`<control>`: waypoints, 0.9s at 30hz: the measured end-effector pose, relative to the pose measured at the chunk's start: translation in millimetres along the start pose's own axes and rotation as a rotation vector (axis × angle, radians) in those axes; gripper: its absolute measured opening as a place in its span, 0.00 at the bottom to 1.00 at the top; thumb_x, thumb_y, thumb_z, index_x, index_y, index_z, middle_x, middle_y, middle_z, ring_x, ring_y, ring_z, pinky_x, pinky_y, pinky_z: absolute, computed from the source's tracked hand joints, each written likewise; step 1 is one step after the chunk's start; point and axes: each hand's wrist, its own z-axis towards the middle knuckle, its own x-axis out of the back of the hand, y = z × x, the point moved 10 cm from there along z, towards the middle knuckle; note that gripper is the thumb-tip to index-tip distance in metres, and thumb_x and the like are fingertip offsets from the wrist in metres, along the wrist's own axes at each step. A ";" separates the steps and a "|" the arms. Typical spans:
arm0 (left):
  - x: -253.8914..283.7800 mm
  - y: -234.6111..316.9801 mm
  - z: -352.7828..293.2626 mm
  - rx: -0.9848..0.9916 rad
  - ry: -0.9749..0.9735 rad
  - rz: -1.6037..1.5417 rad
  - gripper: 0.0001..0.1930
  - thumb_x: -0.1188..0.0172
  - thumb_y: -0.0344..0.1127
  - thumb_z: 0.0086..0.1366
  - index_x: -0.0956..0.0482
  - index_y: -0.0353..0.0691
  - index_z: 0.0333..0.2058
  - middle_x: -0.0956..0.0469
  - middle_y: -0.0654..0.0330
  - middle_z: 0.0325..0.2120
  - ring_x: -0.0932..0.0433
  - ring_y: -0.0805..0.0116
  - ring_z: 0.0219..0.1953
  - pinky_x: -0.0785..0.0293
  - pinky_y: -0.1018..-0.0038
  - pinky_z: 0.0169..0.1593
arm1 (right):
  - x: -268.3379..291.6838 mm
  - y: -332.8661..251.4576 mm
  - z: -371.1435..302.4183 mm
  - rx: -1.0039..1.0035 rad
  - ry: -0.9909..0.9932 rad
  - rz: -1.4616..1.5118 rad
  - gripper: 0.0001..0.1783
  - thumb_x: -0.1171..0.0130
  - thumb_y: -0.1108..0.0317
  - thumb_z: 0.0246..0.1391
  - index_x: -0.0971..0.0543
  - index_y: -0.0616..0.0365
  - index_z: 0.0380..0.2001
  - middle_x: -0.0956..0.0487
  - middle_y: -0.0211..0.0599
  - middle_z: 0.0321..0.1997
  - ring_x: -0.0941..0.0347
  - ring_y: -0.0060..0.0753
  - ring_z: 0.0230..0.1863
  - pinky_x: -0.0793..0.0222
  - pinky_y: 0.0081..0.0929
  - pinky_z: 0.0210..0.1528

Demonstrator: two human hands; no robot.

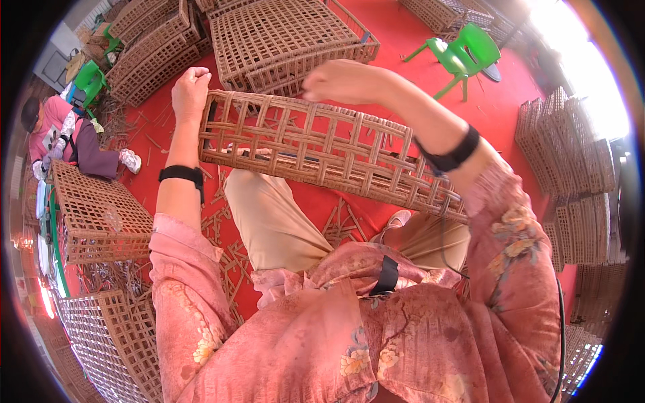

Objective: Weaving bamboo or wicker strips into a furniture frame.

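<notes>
A brown woven wicker basket [310, 127] with an open lattice lies tilted across my lap, its long side toward me. My left hand [191, 93] is at the basket's upper left corner, fingers pinched together. Whatever is between those fingers is too small to make out. Over the basket's far rim is my right hand [342, 82], bent at the wrist and blurred by motion. How its fingers are set does not show. Both wrists carry black straps.
Stacked wicker baskets [285, 40] stand ahead, with more stacks [568, 148] at the right. A green chair [467, 54] is at the far right. Another person [80, 138] sits at the left behind a basket [101, 211]. Cut strips litter the red floor [164, 144].
</notes>
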 end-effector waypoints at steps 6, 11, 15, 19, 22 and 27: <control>28.2 141.3 -36.4 -0.519 0.036 0.270 0.14 0.34 0.42 0.61 0.17 0.44 0.43 0.19 0.57 0.42 0.18 0.57 0.44 0.24 0.62 0.49 | -16.1 29.8 -103.1 -0.221 0.244 0.186 0.24 0.43 0.57 0.59 0.23 0.64 0.52 0.19 0.53 0.49 0.24 0.53 0.53 0.31 0.45 0.57; -42.9 235.1 -131.5 -0.596 -0.597 -0.164 0.21 0.33 0.32 0.56 0.19 0.40 0.50 0.19 0.53 0.47 0.21 0.53 0.51 0.27 0.63 0.58 | -21.2 6.7 -98.7 -0.256 0.388 0.074 0.19 0.43 0.60 0.58 0.23 0.69 0.41 0.18 0.55 0.36 0.21 0.58 0.43 0.28 0.50 0.46; -49.7 241.4 -141.7 -0.636 -0.571 -0.108 0.19 0.36 0.30 0.55 0.18 0.42 0.47 0.17 0.55 0.44 0.20 0.55 0.47 0.28 0.61 0.55 | -30.9 -2.4 -76.0 -0.276 0.378 -0.050 0.13 0.42 0.65 0.56 0.23 0.67 0.34 0.18 0.55 0.30 0.19 0.58 0.34 0.25 0.51 0.37; -64.4 232.0 -130.2 -0.398 -0.742 -0.293 0.18 0.36 0.28 0.54 0.15 0.41 0.45 0.16 0.56 0.39 0.17 0.61 0.39 0.23 0.66 0.45 | -33.9 1.7 -70.5 -0.275 0.367 -0.115 0.11 0.42 0.67 0.55 0.21 0.67 0.33 0.18 0.55 0.28 0.19 0.57 0.34 0.25 0.50 0.36; -77.7 225.6 -126.4 -0.140 -0.921 -0.396 0.15 0.36 0.26 0.55 0.13 0.39 0.43 0.15 0.60 0.35 0.18 0.72 0.30 0.22 0.73 0.35 | -27.8 8.1 -75.6 -0.241 0.405 -0.104 0.11 0.42 0.67 0.55 0.20 0.66 0.33 0.18 0.55 0.28 0.19 0.57 0.33 0.24 0.49 0.35; -86.7 207.0 -122.6 -0.023 -1.108 -0.381 0.18 0.36 0.25 0.58 0.17 0.35 0.49 0.17 0.63 0.41 0.19 0.77 0.37 0.22 0.79 0.40 | -26.7 14.4 -100.8 -0.300 0.437 0.156 0.17 0.45 0.63 0.58 0.20 0.63 0.45 0.18 0.52 0.41 0.22 0.56 0.46 0.27 0.48 0.48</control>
